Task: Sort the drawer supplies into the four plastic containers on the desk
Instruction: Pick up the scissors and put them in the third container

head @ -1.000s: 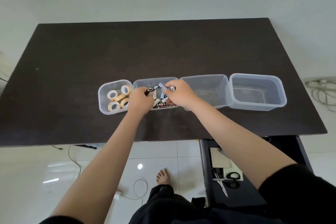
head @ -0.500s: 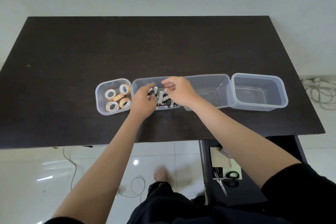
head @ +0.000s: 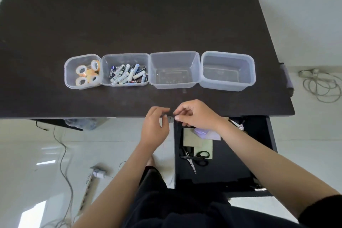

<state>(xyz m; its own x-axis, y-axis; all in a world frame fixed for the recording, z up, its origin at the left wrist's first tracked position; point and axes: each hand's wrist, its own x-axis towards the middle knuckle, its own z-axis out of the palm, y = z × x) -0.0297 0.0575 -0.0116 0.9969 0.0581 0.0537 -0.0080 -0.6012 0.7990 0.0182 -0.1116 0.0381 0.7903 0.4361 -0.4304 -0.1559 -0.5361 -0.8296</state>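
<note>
Hands have been withdrawn from the battery container (head: pixel 125 57) to the desk's (head: pixel 129 24) near edge, above the open drawer (head: pixel 231 163); the battery batch is judged delivered, another item due. Along the near half, left to right: a rounded clear tub (head: pixel 70 72) of glossy tape rolls (head: pixel 87 74), cylindrical AA batteries (head: pixel 127 75) heaped, two translucent containers (head: pixel 174 55) (head: pixel 228 55) holding nothing. The left hand (head: pixel 154 131) is loosely curled, holding nothing. The right hand (head: pixel 196 116) is curled, fingertips nearly together; nothing visible between them. Steel scissors (head: pixel 194 160), cardboard and lilac paper (head: pixel 209 135) remain in the drawer.
</note>
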